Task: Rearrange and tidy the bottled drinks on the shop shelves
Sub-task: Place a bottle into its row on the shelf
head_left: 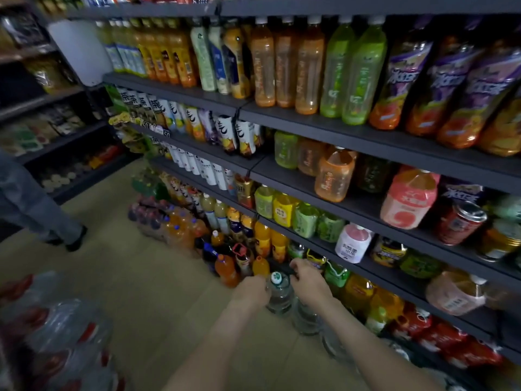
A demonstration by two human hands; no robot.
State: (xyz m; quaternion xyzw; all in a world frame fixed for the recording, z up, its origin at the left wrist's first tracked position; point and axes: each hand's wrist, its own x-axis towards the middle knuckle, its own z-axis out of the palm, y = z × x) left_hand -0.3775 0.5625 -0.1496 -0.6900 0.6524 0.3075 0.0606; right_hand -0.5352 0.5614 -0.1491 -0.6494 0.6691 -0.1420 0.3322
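Two bare forearms [214, 348] stretched up from the bottom edge toward the foot of the drinks shelving [366, 136]. Left grip [251, 292] was clasped on the left shoulder of a clear water bottle [279, 299], fingers curled against the plastic just below its green-and-white cap [276, 277]. Right grip [310, 280] sat against the bottle's other side, its fingers curled above and behind the cap; whether it truly grasped the bottle or only touched it could not be told. The bottle stood upright on the tan floor [146, 277] at the foot of the shelving, between both grips. Just to its right stood a second clear bottle [306, 320], partly hidden under the right forearm.

Left of the grips, on the floor, stood an orange drink bottle with a blue cap [225, 270] and a smaller yellow-orange one [260, 267], with wrapped packs of orange and dark drinks [158, 218] beyond them. Above the right grip a white-and-pink bottle [353, 244] stood at a shelf edge. Higher up were a large pink bottle [408, 197], a red can [459, 222] and an orange tea bottle [334, 177]. Green bottles [363, 74] and purple-labelled ones [423, 80] stood on the shelf above those. Packs of clear bottles with red caps [64, 334] lay blurred at lower left, and another person's trouser leg [33, 207] and dark shoe [76, 241] showed at the left edge.
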